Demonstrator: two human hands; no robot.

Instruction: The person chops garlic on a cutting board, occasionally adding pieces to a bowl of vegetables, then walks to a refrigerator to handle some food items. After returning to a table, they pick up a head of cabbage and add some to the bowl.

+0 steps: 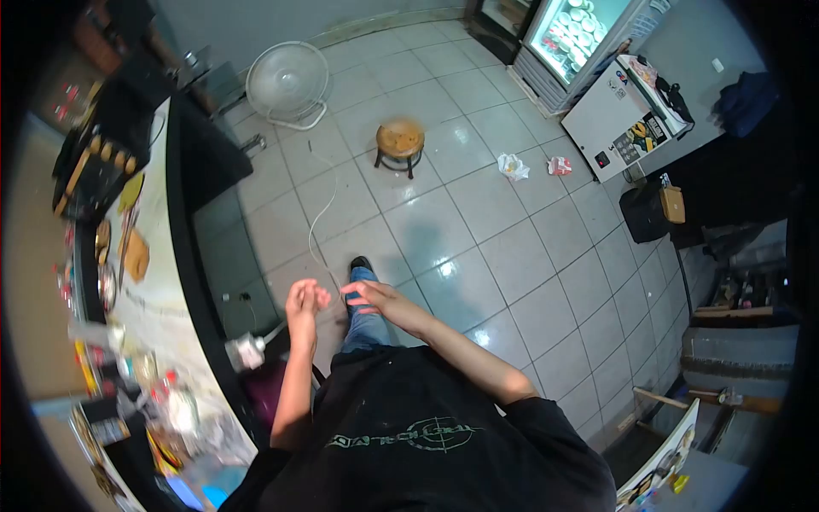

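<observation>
White cable (312, 230): at your eleven o'clock, near your shoe (360, 263); step clear.
Left hand (306, 297): fingers loosely bent, seemingly empty.
Right hand (368, 295): fingers extended, seemingly empty.

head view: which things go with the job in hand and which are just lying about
With the job, probably:
- left hand and right hand, seemingly empty
- cord on the floor, near both in view

Apparently just lying about:
- stool
- fan
- white wrapper
- red-and-white wrapper
</observation>
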